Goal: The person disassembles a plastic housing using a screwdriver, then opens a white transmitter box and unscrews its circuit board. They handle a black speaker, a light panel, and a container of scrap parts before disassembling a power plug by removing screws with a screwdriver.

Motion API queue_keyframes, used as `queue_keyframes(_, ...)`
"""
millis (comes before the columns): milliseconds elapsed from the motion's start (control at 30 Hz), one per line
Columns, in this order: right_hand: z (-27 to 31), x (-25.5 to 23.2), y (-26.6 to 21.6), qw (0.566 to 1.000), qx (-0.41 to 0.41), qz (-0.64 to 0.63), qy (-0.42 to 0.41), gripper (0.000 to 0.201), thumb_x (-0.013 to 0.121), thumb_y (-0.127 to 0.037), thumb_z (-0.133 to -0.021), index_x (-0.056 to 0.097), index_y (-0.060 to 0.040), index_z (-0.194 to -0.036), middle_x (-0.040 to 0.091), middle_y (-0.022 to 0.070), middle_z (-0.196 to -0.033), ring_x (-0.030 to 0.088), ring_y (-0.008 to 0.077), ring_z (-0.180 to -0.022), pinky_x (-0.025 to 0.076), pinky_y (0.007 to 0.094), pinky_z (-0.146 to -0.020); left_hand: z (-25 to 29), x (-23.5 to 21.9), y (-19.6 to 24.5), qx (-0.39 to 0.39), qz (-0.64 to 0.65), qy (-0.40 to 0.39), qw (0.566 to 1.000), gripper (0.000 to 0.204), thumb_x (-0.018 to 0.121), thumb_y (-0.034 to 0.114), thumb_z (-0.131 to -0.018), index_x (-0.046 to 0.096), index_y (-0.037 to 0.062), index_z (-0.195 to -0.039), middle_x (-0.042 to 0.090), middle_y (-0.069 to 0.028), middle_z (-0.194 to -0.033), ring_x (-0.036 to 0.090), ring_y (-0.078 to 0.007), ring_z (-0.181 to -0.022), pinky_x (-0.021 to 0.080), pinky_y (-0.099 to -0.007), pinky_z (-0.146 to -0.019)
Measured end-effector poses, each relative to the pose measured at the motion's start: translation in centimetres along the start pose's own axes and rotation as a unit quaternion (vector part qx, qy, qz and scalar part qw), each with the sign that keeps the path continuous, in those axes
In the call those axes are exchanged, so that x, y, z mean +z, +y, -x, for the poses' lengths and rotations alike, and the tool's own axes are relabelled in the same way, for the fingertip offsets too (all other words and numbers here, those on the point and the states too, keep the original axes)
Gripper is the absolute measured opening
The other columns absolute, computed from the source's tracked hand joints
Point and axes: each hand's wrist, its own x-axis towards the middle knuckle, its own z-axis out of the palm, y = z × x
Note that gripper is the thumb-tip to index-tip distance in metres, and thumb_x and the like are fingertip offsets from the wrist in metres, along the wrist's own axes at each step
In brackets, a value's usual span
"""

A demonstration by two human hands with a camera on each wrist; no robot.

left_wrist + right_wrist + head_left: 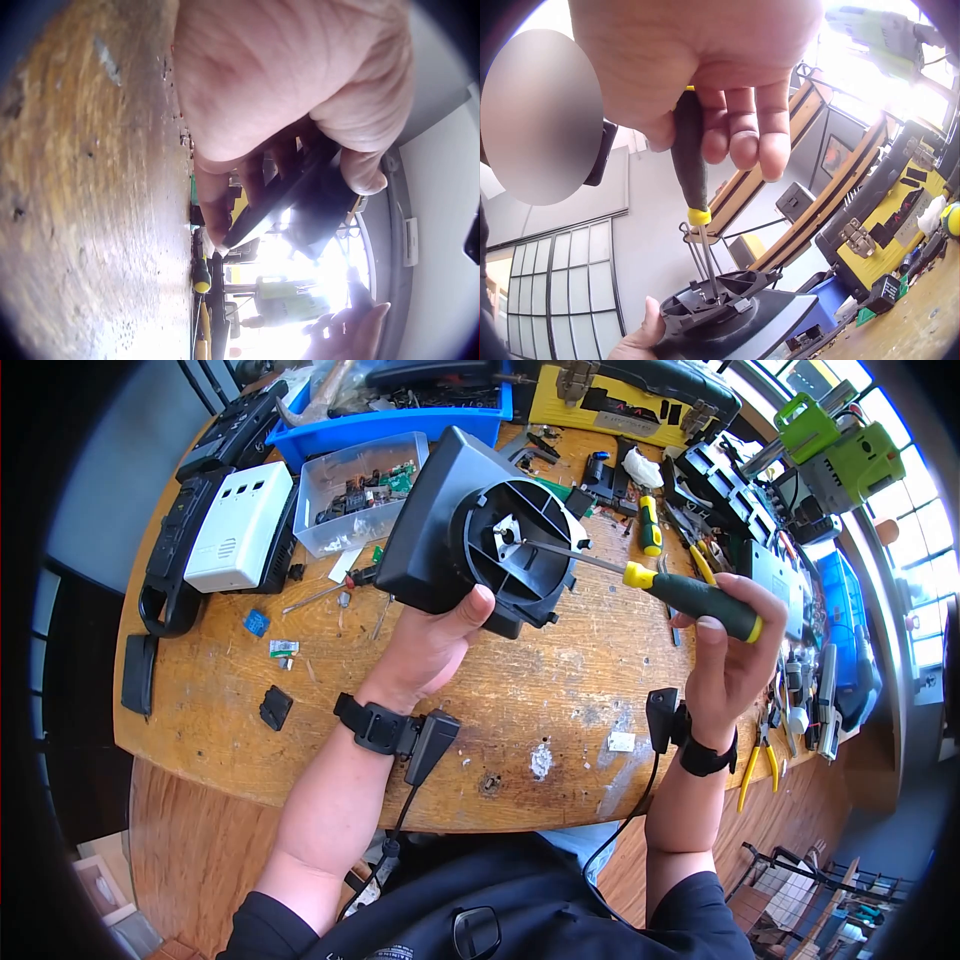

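Note:
A black plastic housing with a round ribbed recess is raised over the workbench. My left hand grips its lower edge, thumb on the near side; in the left wrist view the fingers wrap beneath it. My right hand holds a screwdriver by its dark green and yellow handle, between thumb and fingers. The shaft points left into the recess, its tip at the small piece in the centre. In the right wrist view the screwdriver stands nearly upright over the housing.
A clear bin of small parts and a white box stand at left, a blue tray behind. A yellow toolbox is at the back. Another screwdriver and yellow-handled pliers lie on the right.

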Motion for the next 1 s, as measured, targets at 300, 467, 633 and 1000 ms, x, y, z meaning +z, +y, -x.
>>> queue_keyframes(300, -0.6, 0.3, -0.5, 0.985, 0.058, -0.162, 0.002, 0.034, 0.060, -0.016, -0.086, 0.045, 0.0024, -0.110, 0.053, 0.0105, -0.092, 0.057, 0.0144, -0.076, 0.046, 0.0250, -0.068, 0.1, -0.1, 0.0, -0.005, -0.006, -0.027, 1.000, 0.059, 0.070, 0.019, -0.081, 0.041, 0.0128, -0.132, 0.048, -0.0001, -0.127, 0.044, -0.0140, -0.117, 0.037, -0.0309, -0.098)
queue_keyframes(467, -0.8, 0.4, -0.8, 0.984, 0.063, -0.167, 0.018, 0.029, 0.059, -0.010, -0.085, 0.045, 0.0023, -0.108, 0.052, 0.0106, -0.091, 0.057, 0.0137, -0.073, 0.046, 0.0229, -0.063, 0.1, 0.0, 0.0, -0.002, -0.004, -0.028, 1.000, 0.059, 0.070, 0.019, -0.081, 0.041, 0.0128, -0.132, 0.048, 0.0002, -0.126, 0.044, -0.0141, -0.117, 0.037, -0.0310, -0.099)
queue_keyframes(633, -0.8, -0.4, -0.5, 0.992, 0.089, -0.084, -0.008, 0.023, 0.061, -0.010, -0.085, 0.049, 0.0011, -0.100, 0.056, 0.0077, -0.081, 0.057, 0.0109, -0.069, 0.045, 0.0194, -0.061, 0.1, 0.0, 0.0, -0.006, -0.001, -0.025, 1.000, 0.058, 0.070, 0.019, -0.081, 0.041, 0.0126, -0.131, 0.048, 0.0003, -0.126, 0.044, -0.0139, -0.117, 0.037, -0.0308, -0.099)
queue_keyframes(1000, -1.0, 0.3, -1.0, 0.979, 0.092, -0.184, 0.012, 0.037, 0.056, -0.028, -0.089, 0.038, -0.0003, -0.106, 0.057, 0.0124, -0.074, 0.056, 0.0163, -0.059, 0.046, 0.0277, -0.055, 0.3, -0.1, -0.1, -0.015, -0.006, -0.034, 0.999, 0.059, 0.070, 0.019, -0.081, 0.040, 0.0118, -0.132, 0.046, 0.0008, -0.128, 0.043, -0.0140, -0.119, 0.034, -0.0311, -0.102)
